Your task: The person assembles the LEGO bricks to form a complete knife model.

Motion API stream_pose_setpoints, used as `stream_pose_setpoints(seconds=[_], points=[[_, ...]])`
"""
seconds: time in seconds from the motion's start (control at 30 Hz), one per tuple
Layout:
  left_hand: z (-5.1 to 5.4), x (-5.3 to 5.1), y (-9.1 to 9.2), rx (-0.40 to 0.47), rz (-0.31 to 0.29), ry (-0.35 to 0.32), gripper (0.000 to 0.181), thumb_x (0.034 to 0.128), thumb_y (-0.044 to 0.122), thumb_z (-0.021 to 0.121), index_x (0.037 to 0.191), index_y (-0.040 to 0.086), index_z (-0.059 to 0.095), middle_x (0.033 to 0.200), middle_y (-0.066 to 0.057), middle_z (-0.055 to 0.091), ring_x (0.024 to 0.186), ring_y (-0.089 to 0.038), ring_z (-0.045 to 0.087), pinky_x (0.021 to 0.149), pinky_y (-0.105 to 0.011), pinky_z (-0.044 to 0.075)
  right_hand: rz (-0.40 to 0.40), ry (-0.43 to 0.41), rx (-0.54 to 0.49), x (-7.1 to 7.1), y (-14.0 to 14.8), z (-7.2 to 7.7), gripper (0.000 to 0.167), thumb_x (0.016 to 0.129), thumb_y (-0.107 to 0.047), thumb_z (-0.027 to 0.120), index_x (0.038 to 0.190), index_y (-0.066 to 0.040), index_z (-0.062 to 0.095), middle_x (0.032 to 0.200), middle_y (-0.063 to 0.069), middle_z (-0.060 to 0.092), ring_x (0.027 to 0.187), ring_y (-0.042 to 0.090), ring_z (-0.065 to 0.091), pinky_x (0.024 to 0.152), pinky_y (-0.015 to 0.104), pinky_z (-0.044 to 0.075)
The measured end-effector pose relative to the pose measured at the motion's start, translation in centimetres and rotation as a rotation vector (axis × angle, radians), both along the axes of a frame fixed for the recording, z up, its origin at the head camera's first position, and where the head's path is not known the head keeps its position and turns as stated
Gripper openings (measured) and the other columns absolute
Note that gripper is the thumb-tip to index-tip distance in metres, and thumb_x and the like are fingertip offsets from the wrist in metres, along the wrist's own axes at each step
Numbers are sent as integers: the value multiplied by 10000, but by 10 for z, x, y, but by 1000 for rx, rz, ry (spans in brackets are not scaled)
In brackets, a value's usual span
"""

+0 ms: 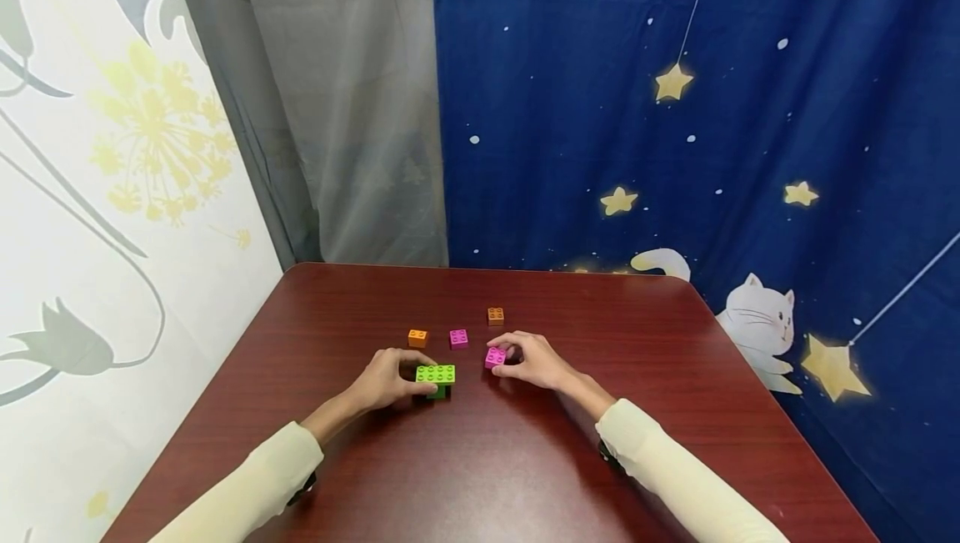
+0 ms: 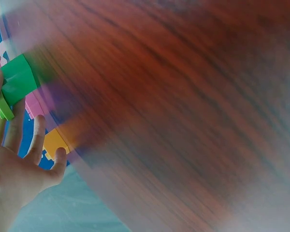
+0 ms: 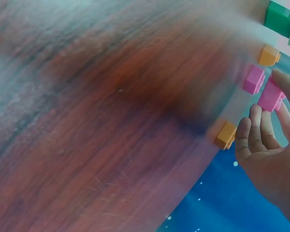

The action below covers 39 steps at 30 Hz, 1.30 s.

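My left hand [image 1: 386,379] pinches a light green brick [image 1: 436,374] between thumb and fingers; a dark green brick [image 1: 437,391] is under it. In the left wrist view the left hand [image 2: 19,169] holds these, the dark green brick [image 2: 19,79] joined to the light green one [image 2: 4,106]. My right hand [image 1: 536,362] pinches a pink brick [image 1: 495,357] by its sides. In the right wrist view that pink brick [image 3: 271,95] sits between the thumb and fingertips of the right hand [image 3: 270,145].
Beyond the hands, on the dark red table [image 1: 480,476], lie another pink brick [image 1: 458,339], an orange brick [image 1: 417,338] to its left and a second orange brick [image 1: 496,316] farther back. A blue curtain [image 1: 555,109] and a grey curtain [image 1: 360,109] hang behind the table.
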State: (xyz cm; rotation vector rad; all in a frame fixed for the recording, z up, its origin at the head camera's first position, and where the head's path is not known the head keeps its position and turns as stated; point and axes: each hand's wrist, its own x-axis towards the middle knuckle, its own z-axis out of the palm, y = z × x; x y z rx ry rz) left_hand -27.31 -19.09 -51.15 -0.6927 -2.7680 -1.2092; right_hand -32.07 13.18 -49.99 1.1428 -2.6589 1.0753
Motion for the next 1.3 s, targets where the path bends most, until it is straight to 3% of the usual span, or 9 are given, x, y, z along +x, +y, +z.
stream_pose_setpoints(seconds=[0.13, 0.4, 0.7, 1.03, 1.3], points=[[0, 0, 0, -3, 1, -3, 308, 810, 369, 909, 1080, 277, 793, 1014, 133, 736, 906, -95, 627, 835, -326, 545, -2, 8, 11, 1, -4, 3, 444, 876, -186, 858, 1270, -44, 712, 1067, 35, 722, 945, 252, 696, 842, 425, 565], [1, 1, -1, -1, 2, -17, 316, 813, 393, 902, 1084, 273, 792, 1012, 132, 734, 908, -110, 628, 846, -349, 545, 11, -12, -6, 5, -15, 8, 433, 873, -157, 857, 1261, -29, 715, 1085, 58, 725, 971, 288, 688, 845, 481, 561], [0, 0, 0, 8, 0, -22, 330, 808, 399, 905, 1085, 256, 796, 1006, 120, 740, 916, -153, 640, 854, -413, 563, 40, -10, -1, 7, -29, 14, 432, 875, -186, 858, 1273, -87, 723, 1098, 66, 718, 995, 303, 690, 868, 498, 556], [-1, 0, 0, -4, 4, -6, 318, 816, 373, 904, 1081, 236, 797, 995, 116, 746, 911, -195, 659, 826, -372, 562, 63, -24, 11, 7, -46, 20, 440, 883, -193, 855, 1279, -72, 705, 1143, 50, 744, 1002, 262, 707, 890, 446, 572], [0, 0, 1, -14, 2, -5, 317, 821, 389, 897, 1079, 235, 796, 993, 128, 746, 881, -96, 640, 832, -374, 574, 92, -23, 19, 11, -62, 23, 398, 891, -190, 849, 1251, -88, 712, 1213, 78, 725, 1033, 291, 700, 917, 467, 566]])
